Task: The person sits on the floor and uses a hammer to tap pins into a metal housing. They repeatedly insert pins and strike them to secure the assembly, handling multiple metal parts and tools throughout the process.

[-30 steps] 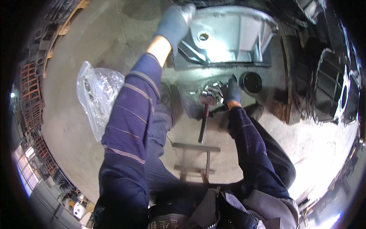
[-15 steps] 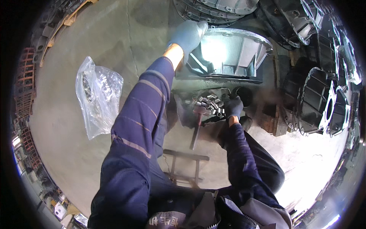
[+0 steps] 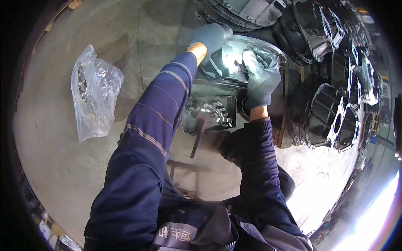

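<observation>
A curved cast metal housing (image 3: 229, 62) stands at the far middle, brightly lit inside. My left hand (image 3: 212, 38), in a grey glove, is closed on the upper left of its rim. Over the housing's right part is my right hand (image 3: 263, 75), gloved too, with its fingers curled in; whatever they pinch is too small or hidden to name. Nearer to me, a dark tray (image 3: 231, 102) holds several short shiny metal sleeves (image 3: 217, 112). A hammer (image 3: 197, 140) lies with its head on the tray and its handle over the near edge.
A clear plastic bag (image 3: 95, 96) with small metal parts lies on the floor at left. More dark housings (image 3: 320, 108) are stacked along the right, and others (image 3: 240, 14) sit beyond mine. A low metal stool frame (image 3: 182, 166) stands by my legs.
My right hand has risen from beside the tray of sleeves to the right part of the housing. My left hand stays at the rim. The whole view has shifted slightly.
</observation>
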The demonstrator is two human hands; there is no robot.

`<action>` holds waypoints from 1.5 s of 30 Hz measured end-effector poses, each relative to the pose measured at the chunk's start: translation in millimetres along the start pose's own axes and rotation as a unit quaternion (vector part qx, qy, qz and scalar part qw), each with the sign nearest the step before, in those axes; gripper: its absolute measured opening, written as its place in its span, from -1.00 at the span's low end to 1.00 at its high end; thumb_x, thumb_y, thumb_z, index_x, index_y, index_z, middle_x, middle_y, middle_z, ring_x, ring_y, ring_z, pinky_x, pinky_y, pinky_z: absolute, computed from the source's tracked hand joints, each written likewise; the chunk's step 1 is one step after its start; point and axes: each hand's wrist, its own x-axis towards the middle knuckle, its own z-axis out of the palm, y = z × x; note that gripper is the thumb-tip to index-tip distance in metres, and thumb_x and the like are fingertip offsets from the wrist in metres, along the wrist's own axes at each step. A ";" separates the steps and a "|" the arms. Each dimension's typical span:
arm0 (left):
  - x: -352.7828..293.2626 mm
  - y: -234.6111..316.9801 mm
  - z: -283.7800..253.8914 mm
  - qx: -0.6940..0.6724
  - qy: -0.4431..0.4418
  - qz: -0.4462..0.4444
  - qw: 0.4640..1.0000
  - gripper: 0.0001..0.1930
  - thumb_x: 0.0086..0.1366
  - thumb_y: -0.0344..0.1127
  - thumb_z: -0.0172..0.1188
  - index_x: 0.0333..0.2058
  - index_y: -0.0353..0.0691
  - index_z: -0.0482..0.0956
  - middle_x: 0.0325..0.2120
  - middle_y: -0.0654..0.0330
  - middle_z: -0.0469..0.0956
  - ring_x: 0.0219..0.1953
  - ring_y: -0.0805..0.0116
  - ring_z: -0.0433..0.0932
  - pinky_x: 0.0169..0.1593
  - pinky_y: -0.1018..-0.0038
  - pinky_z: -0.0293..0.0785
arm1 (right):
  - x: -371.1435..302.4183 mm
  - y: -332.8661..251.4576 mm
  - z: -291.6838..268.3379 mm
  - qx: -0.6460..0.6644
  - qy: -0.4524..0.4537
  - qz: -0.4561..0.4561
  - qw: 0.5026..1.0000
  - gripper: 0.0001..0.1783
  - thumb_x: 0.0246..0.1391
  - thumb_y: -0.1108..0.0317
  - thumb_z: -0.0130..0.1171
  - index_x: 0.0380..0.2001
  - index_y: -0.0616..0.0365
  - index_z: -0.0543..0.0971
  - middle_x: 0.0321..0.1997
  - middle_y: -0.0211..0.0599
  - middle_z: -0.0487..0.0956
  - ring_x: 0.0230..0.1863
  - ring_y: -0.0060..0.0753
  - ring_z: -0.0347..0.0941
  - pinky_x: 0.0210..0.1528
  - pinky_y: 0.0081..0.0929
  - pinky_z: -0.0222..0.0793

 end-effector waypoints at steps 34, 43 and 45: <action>10.7 -7.6 9.5 0.015 0.035 0.003 0.999 -0.37 0.47 0.19 -0.10 -0.09 -0.30 0.70 -0.07 -0.24 0.63 0.07 -0.26 0.58 0.16 0.01 0.45 | -292.2 185.1 -61.8 0.199 -0.064 0.682 0.701 -0.66 0.31 0.00 0.21 -0.14 0.04 0.61 -0.54 -0.40 0.53 -0.62 -0.43 0.46 -0.59 -0.37 0.38; -1.5 6.0 -5.0 -0.048 -0.048 -0.060 0.996 -0.37 0.48 0.15 -0.10 -0.05 -0.38 0.66 -0.04 -0.24 0.64 0.02 -0.22 0.63 0.14 0.06 0.47 | -186.5 -4.3 -94.5 -0.110 -0.123 0.312 0.936 -0.77 0.18 0.29 0.24 -0.19 0.22 0.57 -0.41 -0.41 0.57 -0.50 -0.52 0.44 -0.43 -0.52 0.39; 0.8 4.2 -6.0 0.015 -0.025 -0.010 1.000 -0.34 0.49 0.16 -0.10 -0.02 -0.44 0.62 -0.04 -0.29 0.62 0.03 -0.25 0.61 0.12 0.03 0.45 | -135.8 -71.1 -94.1 -0.103 -0.085 0.193 0.972 -0.70 0.12 0.40 0.24 -0.07 0.24 0.57 -0.22 -0.36 0.59 -0.25 -0.56 0.47 -0.29 -0.52 0.40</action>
